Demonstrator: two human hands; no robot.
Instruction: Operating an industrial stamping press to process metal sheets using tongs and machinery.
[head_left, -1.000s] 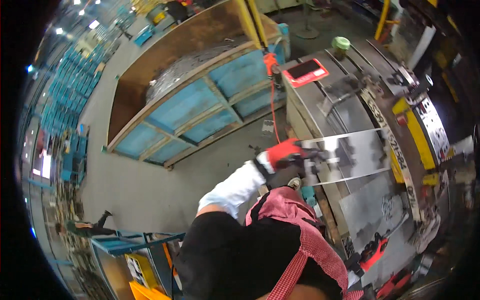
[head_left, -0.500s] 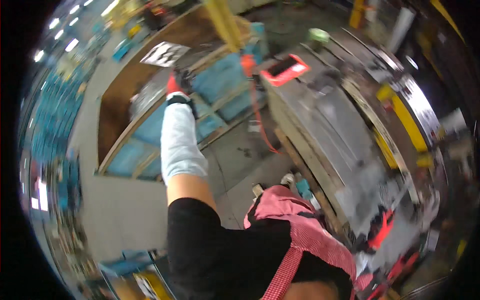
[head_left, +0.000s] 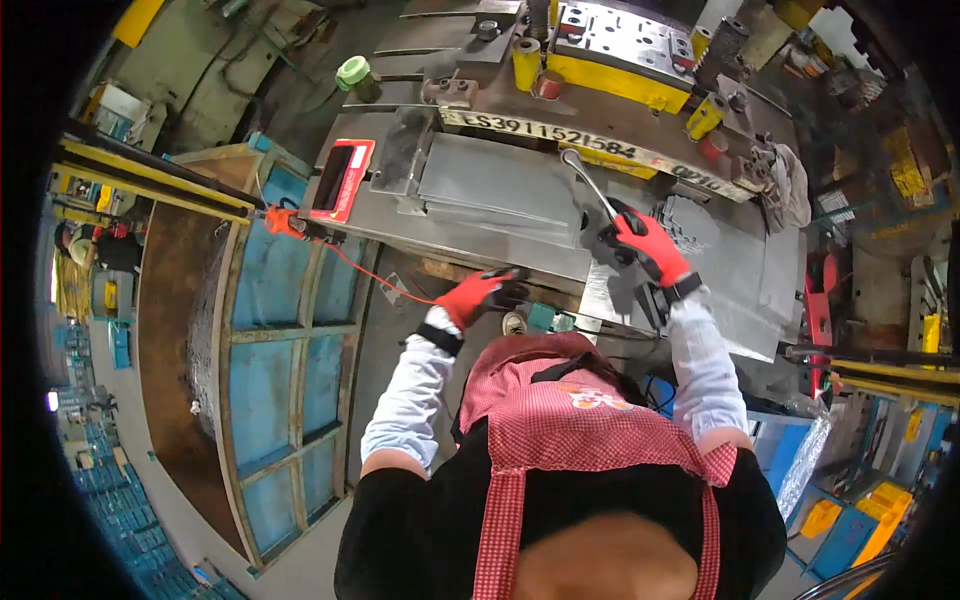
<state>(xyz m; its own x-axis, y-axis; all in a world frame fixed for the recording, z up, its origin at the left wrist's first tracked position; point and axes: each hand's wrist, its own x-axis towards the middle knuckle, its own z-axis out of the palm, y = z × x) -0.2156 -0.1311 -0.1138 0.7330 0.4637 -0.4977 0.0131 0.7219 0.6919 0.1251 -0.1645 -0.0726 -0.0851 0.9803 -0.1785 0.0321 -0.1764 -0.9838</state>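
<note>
Left hand (head_left: pixel 480 296), red glove with black fingers: partly spread, fingers loosely bent, no object visible in the grasp; positioned near the front edge of the metal press table (head_left: pixel 480 236). Right hand (head_left: pixel 648 246), matching glove: fingers closed around a slender metal hand tool (head_left: pixel 592 184), which slants up and leftward over the table, its rounded head just before the die set (head_left: pixel 620 84). Flat grey metal sheets (head_left: pixel 495 185): stacked on the table, left of the tool. Irregular cut metal pieces (head_left: pixel 683 222): lying right of the right hand.
</note>
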